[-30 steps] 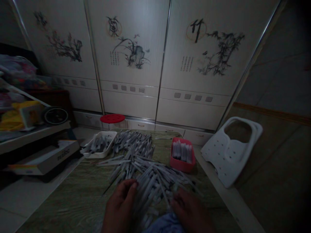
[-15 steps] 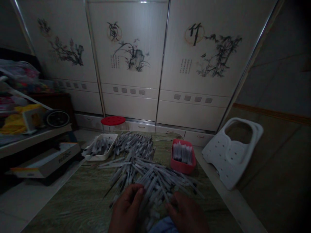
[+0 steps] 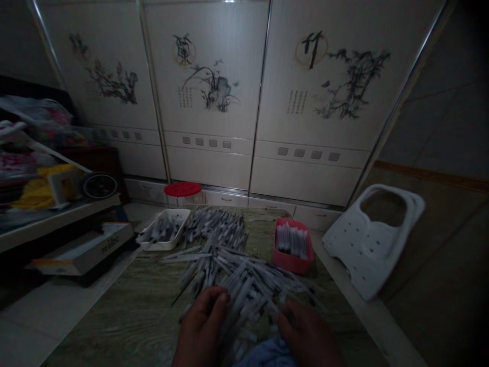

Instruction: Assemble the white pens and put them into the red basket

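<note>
Many slim whitish pens with dark ends lie in a loose pile [image 3: 217,237] along the middle of the table [image 3: 126,306]. At the near end of the pile, my left hand [image 3: 202,323] is closed, thumb against curled index finger, with whitish pens [image 3: 234,306] along its inner side. Dim light and blur hide how many it grips. To its right, my right hand [image 3: 307,331] pinches one end of a pen [image 3: 270,302] that points forward and left over the pile. Small pale pieces [image 3: 250,336] lie between the hands, above some blue cloth [image 3: 269,352].
A white tray [image 3: 162,246] of pens stands at the table's far left. A pink-red basket [image 3: 292,262] of upright pens stands on the right. Beyond are a red stool [image 3: 182,189], a white folded plastic seat [image 3: 367,244], a cardboard box [image 3: 82,250] and sliding wardrobe doors [image 3: 214,168].
My right hand has moved a little right, away from my left hand, with the pen in its fingers. The whole view has shifted slightly; the left hand keeps its grip.
</note>
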Motion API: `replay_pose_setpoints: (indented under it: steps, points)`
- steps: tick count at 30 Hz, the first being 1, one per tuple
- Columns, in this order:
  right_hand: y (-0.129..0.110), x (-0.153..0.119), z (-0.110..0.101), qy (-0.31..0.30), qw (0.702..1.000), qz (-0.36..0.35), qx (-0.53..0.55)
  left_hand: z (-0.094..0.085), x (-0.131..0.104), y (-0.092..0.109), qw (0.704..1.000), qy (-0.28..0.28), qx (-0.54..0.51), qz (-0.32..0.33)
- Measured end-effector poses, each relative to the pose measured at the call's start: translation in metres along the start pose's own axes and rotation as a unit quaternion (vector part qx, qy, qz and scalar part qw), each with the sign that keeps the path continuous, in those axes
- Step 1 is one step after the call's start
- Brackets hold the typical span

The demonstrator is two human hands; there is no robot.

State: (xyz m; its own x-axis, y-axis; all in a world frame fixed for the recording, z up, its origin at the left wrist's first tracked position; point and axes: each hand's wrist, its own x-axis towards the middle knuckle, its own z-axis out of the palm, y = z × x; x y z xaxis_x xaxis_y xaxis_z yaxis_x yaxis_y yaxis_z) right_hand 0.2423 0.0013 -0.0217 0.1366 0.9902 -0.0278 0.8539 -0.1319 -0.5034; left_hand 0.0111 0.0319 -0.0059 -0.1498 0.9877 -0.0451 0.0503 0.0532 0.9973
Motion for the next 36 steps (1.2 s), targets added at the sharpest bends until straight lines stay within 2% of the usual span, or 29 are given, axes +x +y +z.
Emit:
replay_pose_setpoints:
  steps: [3,7,10,14,18,21,27,29,32,36]
  points:
    - [0.003,-0.001,-0.008,-0.006,1.0,0.016,0.024,-0.001,0.001,-0.001,0.999,-0.025,0.027,0.016]
    - [0.016,0.001,-0.013,-0.011,0.999,0.004,0.043,0.0,0.002,-0.002,1.0,0.012,0.016,0.021]
    - [0.026,0.001,-0.017,-0.01,0.997,-0.011,0.08,0.0,0.002,0.0,0.999,0.009,0.042,0.029]
    - [0.024,-0.003,-0.024,-0.022,0.991,-0.033,0.131,0.0,0.001,0.003,0.998,-0.03,0.043,0.019]
    - [0.012,-0.009,-0.026,-0.072,0.98,-0.094,0.161,0.004,-0.002,0.002,0.995,-0.084,-0.039,-0.031]
    - [0.006,-0.012,-0.025,-0.108,0.971,-0.115,0.178,0.008,-0.006,0.0,0.987,-0.122,-0.093,-0.052]
    - [0.007,-0.011,-0.028,-0.107,0.962,-0.066,0.241,0.01,-0.007,-0.006,0.97,-0.185,-0.129,-0.086]
    - [0.013,-0.006,-0.029,-0.065,0.964,-0.042,0.253,0.009,-0.006,-0.008,0.974,-0.154,-0.141,-0.083]
    - [0.027,0.005,-0.028,0.011,0.978,-0.004,0.21,0.008,-0.003,-0.009,0.984,-0.082,-0.136,-0.079]
    - [0.032,0.014,-0.022,0.039,0.993,0.013,0.114,0.008,-0.001,-0.006,0.981,-0.03,-0.162,-0.101]
